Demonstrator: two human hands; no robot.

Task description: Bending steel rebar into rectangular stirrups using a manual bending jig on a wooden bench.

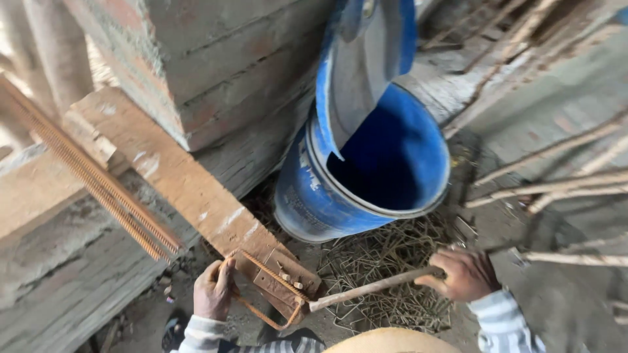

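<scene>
My left hand (213, 289) grips a thin rusty ribbed steel rod (265, 268) that is bent into a partial loop over a small metal plate with pegs (282, 282) at the end of a long wooden plank (171, 176). My right hand (463, 274) holds the far end of a long rusty lever bar (373, 287), whose tip meets the rod at the plate's corner. Both wrists wear striped sleeves.
A blue plastic drum (366, 176) with a broken blue piece leaning in it stands behind the plank. A heap of bent wire stirrups (386, 268) lies below it. Straight ribbed rods (98, 176) rest on the left; more bars (556, 176) lie at right. A brick pillar (216, 65) stands behind.
</scene>
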